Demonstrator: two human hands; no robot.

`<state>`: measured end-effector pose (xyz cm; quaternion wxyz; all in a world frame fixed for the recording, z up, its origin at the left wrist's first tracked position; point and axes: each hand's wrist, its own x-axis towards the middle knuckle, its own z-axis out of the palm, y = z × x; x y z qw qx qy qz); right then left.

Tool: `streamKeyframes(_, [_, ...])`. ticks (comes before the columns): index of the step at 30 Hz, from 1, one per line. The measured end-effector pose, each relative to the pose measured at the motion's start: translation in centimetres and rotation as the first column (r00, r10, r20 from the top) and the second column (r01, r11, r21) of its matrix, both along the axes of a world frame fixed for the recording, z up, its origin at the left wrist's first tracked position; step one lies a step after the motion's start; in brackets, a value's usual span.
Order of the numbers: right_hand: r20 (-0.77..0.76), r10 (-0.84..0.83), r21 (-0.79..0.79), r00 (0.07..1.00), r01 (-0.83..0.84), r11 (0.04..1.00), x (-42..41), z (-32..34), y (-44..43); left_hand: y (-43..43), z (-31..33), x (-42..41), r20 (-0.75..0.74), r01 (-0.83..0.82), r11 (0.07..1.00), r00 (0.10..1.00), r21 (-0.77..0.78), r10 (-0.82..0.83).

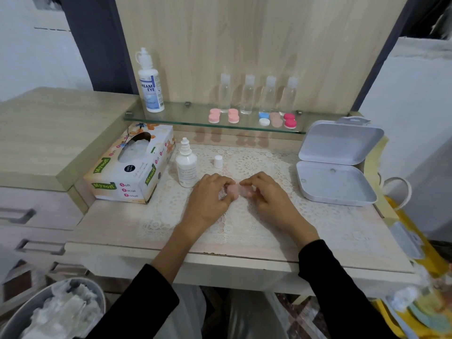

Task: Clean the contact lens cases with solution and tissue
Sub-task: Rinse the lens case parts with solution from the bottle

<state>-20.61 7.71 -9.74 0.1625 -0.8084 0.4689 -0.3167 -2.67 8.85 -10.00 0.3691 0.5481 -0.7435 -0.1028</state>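
A pale pink contact lens case (237, 190) lies low over the lace mat, held from both sides. My left hand (210, 199) pinches its left end and my right hand (266, 196) pinches its right end; fingers hide most of the case. An uncapped small white solution bottle (186, 165) stands just left of my hands, its white cap (218, 161) behind them. A tissue box (132, 165) sits further left. On the glass shelf (186, 119) lie more cases: pink (223, 116), blue and white (264, 119), beige (276, 119), red (290, 121).
A tall solution bottle (149, 84) and several clear small bottles (248, 95) stand on the shelf. An open grey tin (335, 165) sits at the right. A bin with used tissues (58, 311) is at the lower left. Drawers (31, 216) lie left.
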Motion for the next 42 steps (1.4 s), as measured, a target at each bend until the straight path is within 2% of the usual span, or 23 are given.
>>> streamKeyframes(16, [-0.004, -0.135, -0.028, 0.991, 0.135, 0.990, 0.60, -0.47, 0.08, 0.01, -0.08, 0.02, 0.004, -0.018, 1.000, 1.000, 0.008, 0.018])
streamKeyframes(23, [0.091, -0.110, -0.031, 0.990, 0.113, 0.993, 0.76, -0.65, 0.73, -0.05, -0.12, 0.03, -0.010, -0.011, 1.000, 1.000, 0.011, 0.011])
streamKeyframes(33, [0.062, -0.152, -0.032, 0.986, 0.154, 0.988, 0.79, -0.60, 0.42, -0.06, -0.24, 0.01, 0.003, -0.018, 1.000, 1.000, 0.011, 0.018])
streamKeyframes(39, [0.129, -0.124, -0.014, 0.984, 0.127, 0.992, 0.93, -0.51, 0.83, -0.07, -0.18, 0.02, 0.003, -0.020, 1.000, 1.000, 0.006, 0.020])
streamKeyframes(42, [0.109, -0.131, -0.024, 0.985, 0.135, 0.991, 0.81, -0.71, 0.77, -0.07, -0.21, -0.01, -0.002, -0.017, 1.000, 1.000, 0.008, 0.017])
